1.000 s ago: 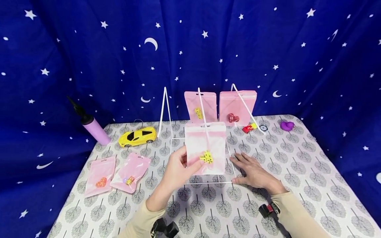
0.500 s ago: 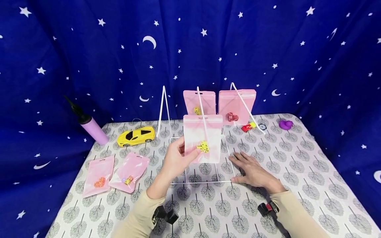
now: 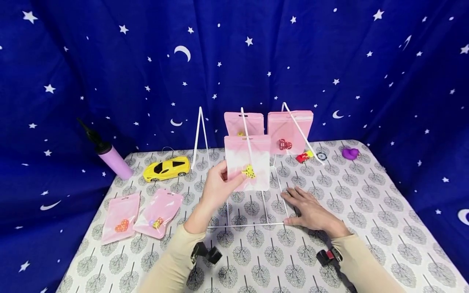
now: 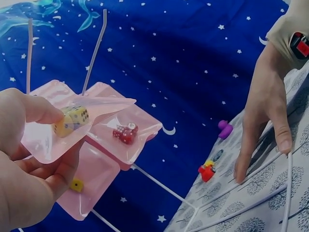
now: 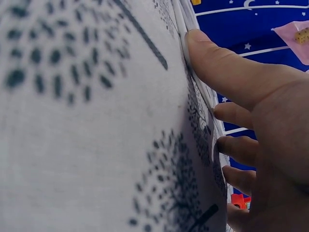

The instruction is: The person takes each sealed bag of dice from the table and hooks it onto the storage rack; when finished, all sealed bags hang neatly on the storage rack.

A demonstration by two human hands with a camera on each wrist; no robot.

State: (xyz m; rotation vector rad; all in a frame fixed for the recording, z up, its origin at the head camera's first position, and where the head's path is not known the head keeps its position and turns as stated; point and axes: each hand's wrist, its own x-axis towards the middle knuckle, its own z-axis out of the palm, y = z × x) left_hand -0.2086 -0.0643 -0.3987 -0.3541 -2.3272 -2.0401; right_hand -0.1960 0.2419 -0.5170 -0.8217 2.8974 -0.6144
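Note:
My left hand [image 3: 215,188] pinches a clear-fronted pink zip bag [image 3: 238,151] between thumb and fingers, over its yellow dice [image 4: 72,121]. The bag hangs upright around the middle prong of a white wire rack [image 3: 253,224], its top slot at the prong. Farther back on that prong is another pink bag [image 3: 234,121] with yellow dice, partly hidden. Pink bags [image 3: 276,126] with red dice hang from the right prong. My right hand [image 3: 311,211] rests with spread fingers at the rack base's right side, its thumb touching the wire in the right wrist view.
Two pink bags, one with orange dice [image 3: 121,226] and one with mixed pieces [image 3: 157,223], lie at left. A yellow toy car [image 3: 166,169] and a purple pump [image 3: 116,162] stand behind them. A red toy car [image 3: 303,157] and purple duck [image 3: 350,153] sit back right.
My left hand has moved up and away from me, sliding the bag farther back along the middle prong. The right hand stays in place.

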